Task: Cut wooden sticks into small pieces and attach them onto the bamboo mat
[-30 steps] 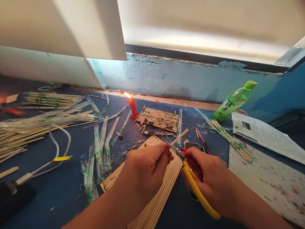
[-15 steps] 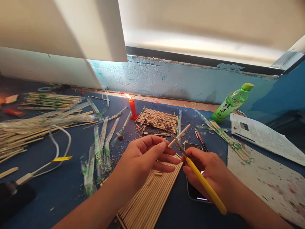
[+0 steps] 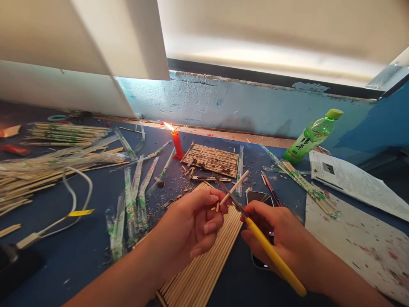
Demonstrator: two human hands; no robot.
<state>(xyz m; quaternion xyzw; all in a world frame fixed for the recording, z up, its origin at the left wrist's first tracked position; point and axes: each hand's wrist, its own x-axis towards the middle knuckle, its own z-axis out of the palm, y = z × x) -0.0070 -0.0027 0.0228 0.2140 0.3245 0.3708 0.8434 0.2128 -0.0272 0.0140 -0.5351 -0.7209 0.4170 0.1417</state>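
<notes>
Table [image 3: 79,256]: deep navy, flecked with pale shavings;
Candle [image 3: 177,145]: orange-red, its flame yellow;
Cutters [image 3: 275,260]: bright yellow handles, dark blades;
Stick [image 3: 234,187]: pale bare wood;
Large mat [image 3: 204,264]: straw-coloured, ribbed in parallel lines;
Small mat [image 3: 212,160]: tan, streaked with dark scorch marks;
Wrappers [image 3: 128,200]: clear, printed in green;
Bottle [image 3: 311,136]: green, lime cap, dark characters on the label;
Wall [image 3: 223,106]: light blue, chipped to white in patches;
Sheet [image 3: 361,247]: white, speckled red.

L hand [image 3: 194,221] pinching, R hand [image 3: 277,234] fisted, both raised.
</notes>
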